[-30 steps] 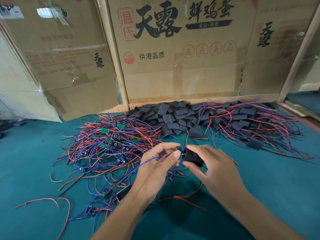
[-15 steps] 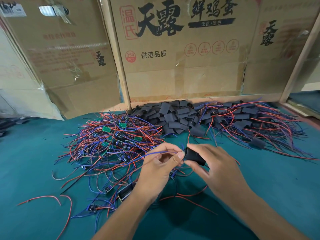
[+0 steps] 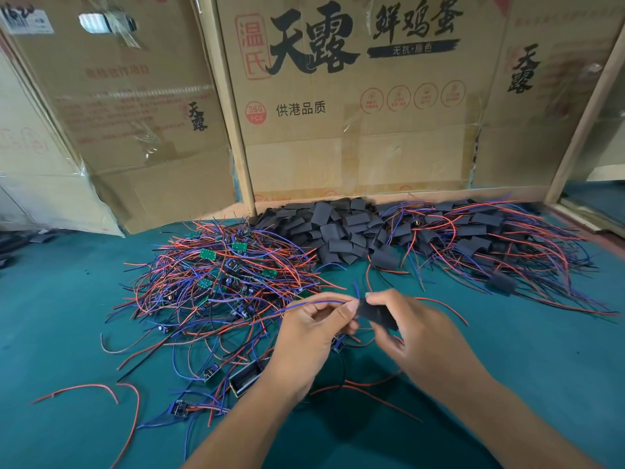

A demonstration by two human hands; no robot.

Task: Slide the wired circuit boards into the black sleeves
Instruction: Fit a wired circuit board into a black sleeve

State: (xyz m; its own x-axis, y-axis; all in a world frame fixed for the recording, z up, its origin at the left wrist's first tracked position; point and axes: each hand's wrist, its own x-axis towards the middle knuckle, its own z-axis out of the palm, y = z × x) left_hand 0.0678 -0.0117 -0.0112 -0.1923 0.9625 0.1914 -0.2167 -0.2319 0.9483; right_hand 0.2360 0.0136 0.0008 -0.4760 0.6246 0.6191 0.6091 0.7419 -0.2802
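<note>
Circuit boards, loose (image 3: 216, 265): heaped at left on the green table (image 3: 61, 316), tangled in red and blue wires; not yet sleeved.
Left hand (image 3: 307, 336): fingers curled, thumb and forefinger pinching a blue wire (image 3: 304, 303) just at the mouth of the held sleeve; the board on that wire is hidden.
Black sleeve, held (image 3: 377, 314): pinched between thumb and fingers of the right hand (image 3: 416, 336), above the table.
Empty sleeves (image 3: 338, 231): piled at the back, against the cardboard box (image 3: 355, 130).
Sleeved boards (image 3: 490, 245): heaped at right, wires trailing.
Step in hand: one board is judged to be fed into its sleeve.
Next move: the sleeve mouth is to be kept open and the board pushed fully inside, wires left trailing.
</note>
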